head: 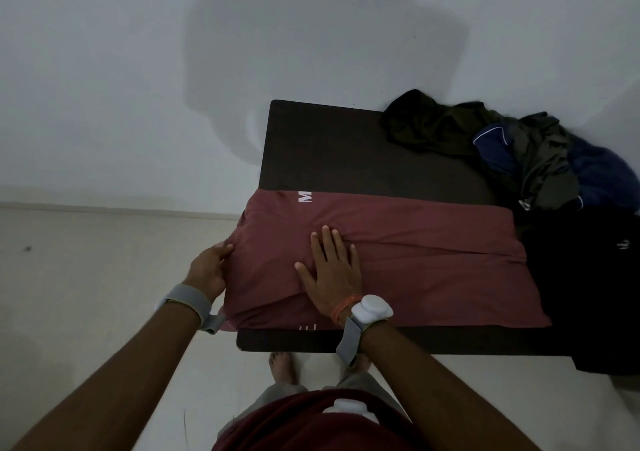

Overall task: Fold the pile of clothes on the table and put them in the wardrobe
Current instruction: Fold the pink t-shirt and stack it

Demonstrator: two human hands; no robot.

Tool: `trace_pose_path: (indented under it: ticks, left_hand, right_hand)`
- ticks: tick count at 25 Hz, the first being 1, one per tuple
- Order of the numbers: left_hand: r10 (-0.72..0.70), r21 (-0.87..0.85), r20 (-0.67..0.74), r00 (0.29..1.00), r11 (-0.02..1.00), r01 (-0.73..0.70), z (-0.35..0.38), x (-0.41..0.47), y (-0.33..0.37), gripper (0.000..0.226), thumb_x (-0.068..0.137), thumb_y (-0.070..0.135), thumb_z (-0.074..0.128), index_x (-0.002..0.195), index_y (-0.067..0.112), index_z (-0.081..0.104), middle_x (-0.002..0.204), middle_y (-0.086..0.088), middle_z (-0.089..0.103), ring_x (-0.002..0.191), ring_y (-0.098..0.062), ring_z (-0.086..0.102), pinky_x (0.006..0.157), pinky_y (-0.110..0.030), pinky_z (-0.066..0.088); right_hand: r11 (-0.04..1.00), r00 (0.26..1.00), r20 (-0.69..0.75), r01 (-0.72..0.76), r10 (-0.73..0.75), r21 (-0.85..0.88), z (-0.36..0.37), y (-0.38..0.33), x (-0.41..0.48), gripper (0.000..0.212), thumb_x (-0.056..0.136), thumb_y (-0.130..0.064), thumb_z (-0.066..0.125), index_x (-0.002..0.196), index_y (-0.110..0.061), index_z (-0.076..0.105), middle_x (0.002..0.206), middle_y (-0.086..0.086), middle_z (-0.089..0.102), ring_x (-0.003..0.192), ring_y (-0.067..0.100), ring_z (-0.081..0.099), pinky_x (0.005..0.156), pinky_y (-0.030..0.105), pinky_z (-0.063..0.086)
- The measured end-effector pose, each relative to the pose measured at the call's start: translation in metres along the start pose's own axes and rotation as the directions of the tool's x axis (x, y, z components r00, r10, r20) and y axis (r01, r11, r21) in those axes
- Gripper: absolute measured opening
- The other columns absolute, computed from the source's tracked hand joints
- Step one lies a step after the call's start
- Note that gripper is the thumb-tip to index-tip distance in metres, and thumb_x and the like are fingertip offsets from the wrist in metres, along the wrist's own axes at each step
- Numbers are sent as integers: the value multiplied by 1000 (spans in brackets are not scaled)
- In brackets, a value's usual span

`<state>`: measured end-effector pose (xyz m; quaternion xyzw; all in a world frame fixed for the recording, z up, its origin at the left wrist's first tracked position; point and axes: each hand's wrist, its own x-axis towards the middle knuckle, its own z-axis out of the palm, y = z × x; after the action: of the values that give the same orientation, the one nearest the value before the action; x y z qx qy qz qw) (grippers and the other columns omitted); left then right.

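Shirt (433,260) on the counter (346,146) is pressed by the flat right hand (332,270) and gripped at its end by the left hand (211,270); mid-fold, that end is probably to be folded over next.

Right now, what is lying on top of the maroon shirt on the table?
The right hand lies flat on the maroon shirt, fingers straight. The left hand grips its left edge. The table surface under the shirt is hidden.

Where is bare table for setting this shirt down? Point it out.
The far left of the table is bare, between the shirt and the wall, left of the clothes pile. The right end is crowded: the pile and a black garment.
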<state>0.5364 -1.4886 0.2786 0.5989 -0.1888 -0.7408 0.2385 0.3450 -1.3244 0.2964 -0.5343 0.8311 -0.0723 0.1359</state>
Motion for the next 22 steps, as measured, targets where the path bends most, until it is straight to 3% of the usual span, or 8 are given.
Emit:
trace_pose_path:
  ticks: [3, 5, 7, 10, 12, 16, 18, 22]
  left_hand:
    - [231, 266, -175, 957, 947, -180, 9, -7, -10, 31, 91, -3, 56, 122, -3, 59, 89, -9, 61, 80, -23, 58, 64, -28, 47]
    - [430, 454, -196, 881, 836, -307, 22, -18, -14, 34, 94, 6, 59, 127, -1, 54, 97, -9, 61, 82, -20, 59, 74, -32, 51]
    - [604, 590, -106, 790, 677, -439, 31, -27, -14, 33, 97, 19, 59, 127, 5, 56, 117, -11, 62, 104, -24, 59, 95, -39, 49]
    - [772, 693, 123, 623, 383, -611, 45, -31, -16, 32, 99, 23, 52, 125, 6, 59, 124, -10, 61, 115, -26, 55, 101, -42, 44]
    - [792, 748, 295, 535, 157, -644, 55, -31, -21, 38, 96, 28, 49, 125, 6, 61, 127, -12, 62, 119, -30, 56, 104, -44, 43]
    - [716, 831, 443, 539, -102, -547, 77, -28, -39, 54, 95, 38, 47, 140, 9, 56, 154, -14, 44, 146, -32, 34, 121, -50, 26]
    - [699, 831, 488, 523, -189, -523, 85, -27, -44, 56, 96, 40, 45, 141, 9, 55, 156, -14, 42, 149, -31, 31, 123, -50, 21]
    - [582, 726, 646, 494, -269, -633, 122, -21, -59, 61, 98, 45, 38, 143, 8, 54, 157, -16, 39, 150, -31, 27, 122, -53, 22]
  right_hand:
    - [1000, 1000, -5, 8, -8, 20, -4, 2, 1, 80, 95, -68, 14, 161, -22, 19, 169, 2, 11, 156, 21, 6, 125, 50, 8]
    - [992, 999, -47, 17, -11, 122, -10, 3, 7, 74, 99, -64, 24, 158, -19, 27, 165, 4, 26, 153, 22, 18, 124, 48, 17]
    - [973, 991, -133, 42, -12, 229, -17, 9, 11, 65, 101, -57, 35, 152, -17, 39, 154, 5, 44, 145, 23, 35, 119, 46, 28]
    - [952, 973, -231, 50, 22, 301, -22, 29, 10, 55, 101, -51, 40, 142, -18, 51, 142, 3, 55, 134, 20, 46, 114, 41, 35]
    - [943, 963, -262, 23, 69, 332, -24, 46, 7, 53, 100, -51, 40, 139, -18, 55, 138, 2, 57, 130, 19, 49, 111, 42, 38]
    - [926, 936, -306, -50, 174, 374, -30, 90, -1, 50, 100, -50, 40, 133, -17, 58, 132, 3, 59, 123, 19, 52, 105, 43, 43]
    - [909, 915, -331, -80, 230, 410, -34, 108, -4, 48, 100, -49, 42, 130, -17, 60, 128, 2, 61, 119, 19, 54, 103, 43, 45]
    - [858, 827, -390, -196, 405, 475, -44, 164, -19, 45, 99, -47, 44, 123, -14, 63, 121, 5, 63, 112, 21, 56, 95, 47, 50]
